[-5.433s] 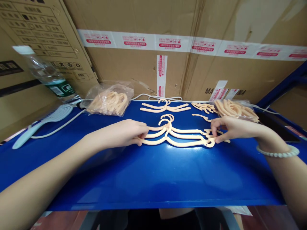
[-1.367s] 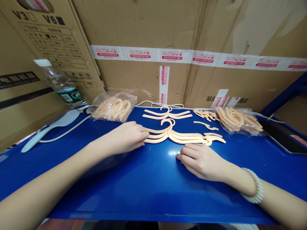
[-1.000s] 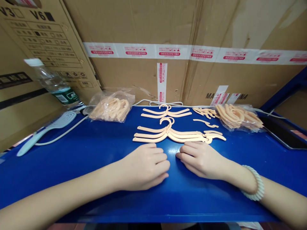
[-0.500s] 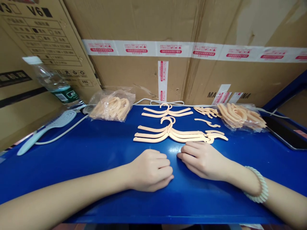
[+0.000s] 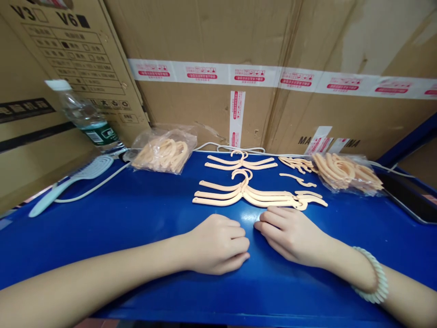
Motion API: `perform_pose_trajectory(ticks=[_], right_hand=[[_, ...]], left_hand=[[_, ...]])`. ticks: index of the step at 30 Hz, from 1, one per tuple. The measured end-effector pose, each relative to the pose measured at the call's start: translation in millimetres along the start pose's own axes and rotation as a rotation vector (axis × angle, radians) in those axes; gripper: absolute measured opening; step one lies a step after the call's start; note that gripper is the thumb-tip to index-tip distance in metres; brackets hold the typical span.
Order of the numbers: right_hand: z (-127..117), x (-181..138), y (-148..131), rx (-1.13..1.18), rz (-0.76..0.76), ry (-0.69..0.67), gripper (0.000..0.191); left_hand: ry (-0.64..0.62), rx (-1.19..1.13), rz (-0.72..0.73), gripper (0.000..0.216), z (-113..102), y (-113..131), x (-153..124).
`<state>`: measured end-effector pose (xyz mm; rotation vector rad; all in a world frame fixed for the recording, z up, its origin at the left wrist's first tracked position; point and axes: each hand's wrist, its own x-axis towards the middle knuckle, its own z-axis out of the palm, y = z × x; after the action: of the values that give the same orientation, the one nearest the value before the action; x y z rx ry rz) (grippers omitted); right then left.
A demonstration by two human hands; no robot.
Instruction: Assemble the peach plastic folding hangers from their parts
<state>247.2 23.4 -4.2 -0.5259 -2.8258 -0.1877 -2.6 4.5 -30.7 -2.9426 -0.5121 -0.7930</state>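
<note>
Left hand [image 5: 218,243] and right hand [image 5: 290,230] resting empty, fingers loosely curled, side by side on blue table [image 5: 136,218]. Just beyond the fingertips, untouched: stack of peach hangers [image 5: 252,195].

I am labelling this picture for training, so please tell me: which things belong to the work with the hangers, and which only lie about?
Belong to the work:
- stack of peach plastic hangers, just beyond both hands
- second pair of hangers behind it
- loose peach hanger pieces
- two clear bags of peach parts
- left hand, right hand, resting empty on the blue table

Lying about:
- pale blue hairbrush
- clear water bottle
- white cable
</note>
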Motion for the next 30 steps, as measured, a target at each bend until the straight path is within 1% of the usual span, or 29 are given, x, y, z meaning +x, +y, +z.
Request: perform_pose_trajectory(ticks=[7, 11, 15, 18, 21, 23, 24, 25, 27, 29, 30], right_hand=[[-2, -1, -1, 0.032, 0.018, -0.008, 0.027], [-2, -1, -1, 0.007, 0.022, -0.028, 0.027], [-3, -1, 0, 0.026, 0.029, -0.037, 0.026], [-4, -2, 1, 0.086, 0.055, -0.045, 0.026], [-6, -2, 1, 0.136, 0.081, -0.071, 0.027], [-8, -2, 1, 0.151, 0.093, -0.079, 0.026], [-8, -2, 1, 0.154, 0.096, -0.079, 0.026], [-8, -2, 1, 0.156, 0.098, -0.074, 0.026], [-8, -3, 2, 0.156, 0.102, -0.063, 0.027], [-8, -3, 3, 0.154, 0.102, -0.061, 0.027], [-7, -3, 3, 0.154, 0.1, -0.059, 0.027]], left_hand=[[-0.041, -0.014, 0.003, 0.03, -1, 0, 0], [-0.056, -0.024, 0.006, 0.031, -1, -1, 1], [-0.111, -0.018, 0.02, 0.031, -3, -1, 2], [-0.19, 0.011, 0.045, 0.028, -13, 0, 5], [-0.273, 0.054, 0.069, 0.02, -33, -2, 11], [-0.302, 0.061, 0.074, 0.016, -50, -9, 15], [-0.304, 0.056, 0.054, 0.014, -58, -15, 17], [-0.304, 0.035, 0.017, 0.012, -65, -24, 18], [-0.254, 0.003, -0.077, 0.012, -74, -45, 20], [-0.198, 0.026, -0.198, 0.015, -78, -71, 20], [-0.198, 0.037, -0.249, 0.016, -77, -84, 19]])
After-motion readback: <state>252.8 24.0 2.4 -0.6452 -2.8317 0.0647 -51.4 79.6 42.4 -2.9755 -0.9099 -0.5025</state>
